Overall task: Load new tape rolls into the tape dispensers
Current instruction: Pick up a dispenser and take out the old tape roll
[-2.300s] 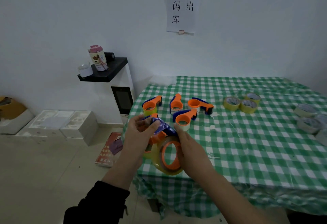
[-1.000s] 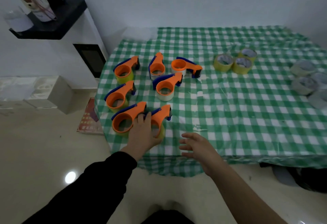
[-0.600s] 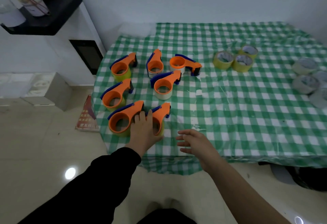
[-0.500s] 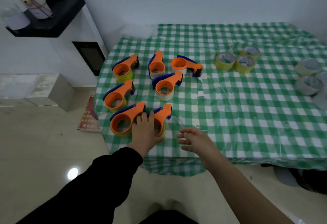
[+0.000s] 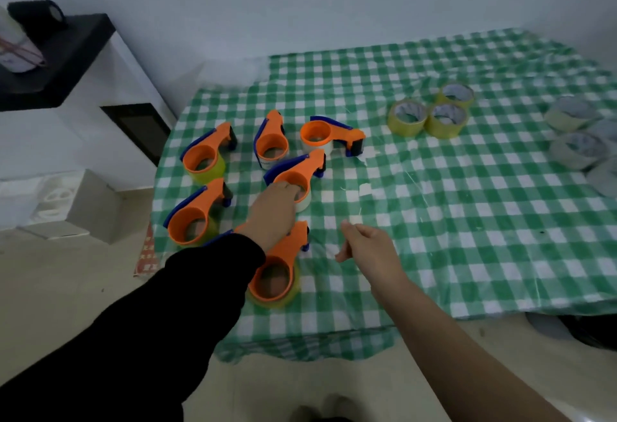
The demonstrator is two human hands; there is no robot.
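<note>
Orange dispensers sit by the table's left edge. Your left hand has left the near dispenser, which looks loaded, and now touches the middle dispenser; I cannot tell if it grips. Your right hand hangs loosely curled, holding nothing. Yellow rolls wait unblocked toward the far edge.

Your table carries a green checked cloth. Your left hand touches one dispenser; other dispensers lie on the cloth around this grip. Well to the right of it lie three yellow rolls, and beyond them pale rolls.
</note>
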